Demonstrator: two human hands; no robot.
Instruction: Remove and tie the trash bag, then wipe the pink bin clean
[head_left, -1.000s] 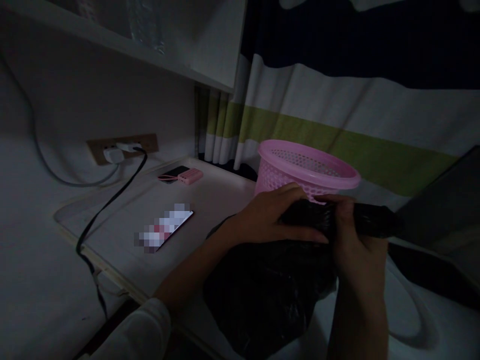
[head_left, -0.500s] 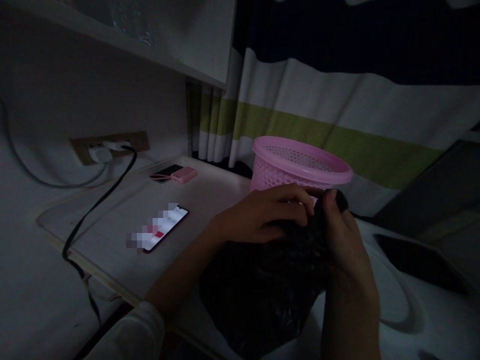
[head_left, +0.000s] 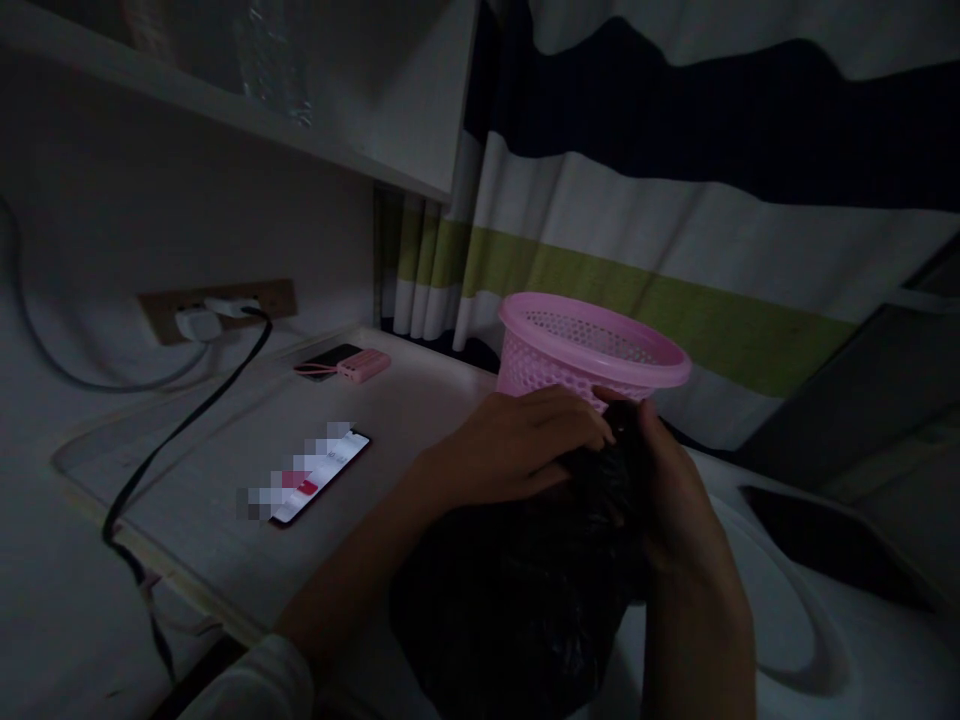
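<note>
A black plastic bag [head_left: 517, 610] hangs bunched below both hands, its gathered neck at the fingers. My left hand [head_left: 525, 435] reaches in from the left, fingers bent over the bag's neck and closed on it. My right hand [head_left: 679, 495] grips the same neck from the right, its thumb pointing up; some of its fingers are hidden behind the plastic. Just beyond the hands stands a pink perforated basket [head_left: 540, 370], upright, with its round rim tilted toward me in the view.
On the white table [head_left: 420, 400] lie a lit phone [head_left: 322, 480], a pink power bank [head_left: 364, 365] and a dark flat item [head_left: 322, 360]. Black and grey cables run from a wall socket [head_left: 274, 295]. A dark flat panel [head_left: 832, 545] lies right. A striped curtain [head_left: 675, 230] hangs behind.
The view has tipped up slightly. Both hands have shifted a little left with the bag, and my right thumb has straightened. The black tuft above the right fingers no longer sticks up.
</note>
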